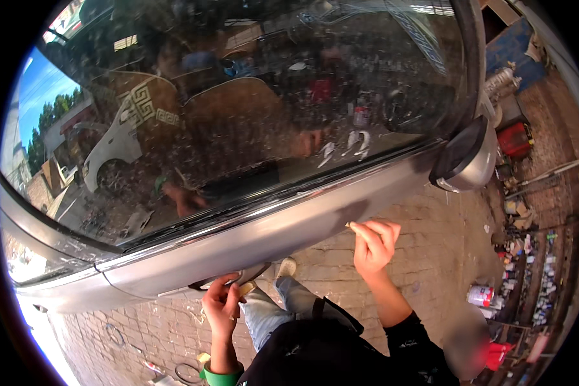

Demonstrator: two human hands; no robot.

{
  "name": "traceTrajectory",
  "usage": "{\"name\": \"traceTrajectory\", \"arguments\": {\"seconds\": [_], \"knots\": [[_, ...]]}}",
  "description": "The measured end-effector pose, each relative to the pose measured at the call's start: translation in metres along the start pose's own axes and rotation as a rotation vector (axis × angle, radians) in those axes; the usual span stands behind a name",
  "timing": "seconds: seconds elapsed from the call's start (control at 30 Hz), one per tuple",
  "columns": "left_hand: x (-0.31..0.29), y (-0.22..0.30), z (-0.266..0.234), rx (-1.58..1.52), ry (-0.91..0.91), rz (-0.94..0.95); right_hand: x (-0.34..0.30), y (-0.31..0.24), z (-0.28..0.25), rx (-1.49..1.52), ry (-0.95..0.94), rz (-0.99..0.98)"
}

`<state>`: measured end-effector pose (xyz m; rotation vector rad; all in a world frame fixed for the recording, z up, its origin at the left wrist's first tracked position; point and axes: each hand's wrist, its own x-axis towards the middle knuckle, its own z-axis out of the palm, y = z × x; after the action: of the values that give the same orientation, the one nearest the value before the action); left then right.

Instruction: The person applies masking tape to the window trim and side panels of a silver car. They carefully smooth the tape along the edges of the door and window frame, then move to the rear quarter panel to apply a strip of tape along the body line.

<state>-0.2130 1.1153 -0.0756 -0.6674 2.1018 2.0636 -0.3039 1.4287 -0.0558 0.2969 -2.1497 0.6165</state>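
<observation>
A silver car door (pixel 289 233) with a dark, dusty window (pixel 251 109) stands in front of me. My left hand (pixel 221 305) is at the door handle (pixel 254 275), its fingers curled; what they hold, if anything, is too small to make out. Farther right, my right hand (pixel 374 248) is raised beside the door panel. Its thumb and forefinger pinch a tiny pale piece (pixel 349 224), whose kind I cannot tell. The hand's shadow falls on the panel.
A side mirror (pixel 466 157) juts out at the door's right end. Shelves with many small bottles and cans (pixel 543 283) line the right side, near a white and red can (pixel 480 296). A red box (pixel 515 139) stands farther back. Brick paving (pixel 431 257) lies below.
</observation>
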Motion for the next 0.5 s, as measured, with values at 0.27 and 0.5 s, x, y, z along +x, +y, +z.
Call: {"name": "traceTrajectory", "arguments": {"seconds": [0.27,0.5], "knots": [[0.002,0.002,0.000,0.011,0.014,0.009,-0.031,0.011,-0.025,0.193,0.009,0.498],[0.002,0.009,-0.001,0.038,-0.001,0.002,-0.043,0.020,-0.025,0.676,0.092,0.907]]}}
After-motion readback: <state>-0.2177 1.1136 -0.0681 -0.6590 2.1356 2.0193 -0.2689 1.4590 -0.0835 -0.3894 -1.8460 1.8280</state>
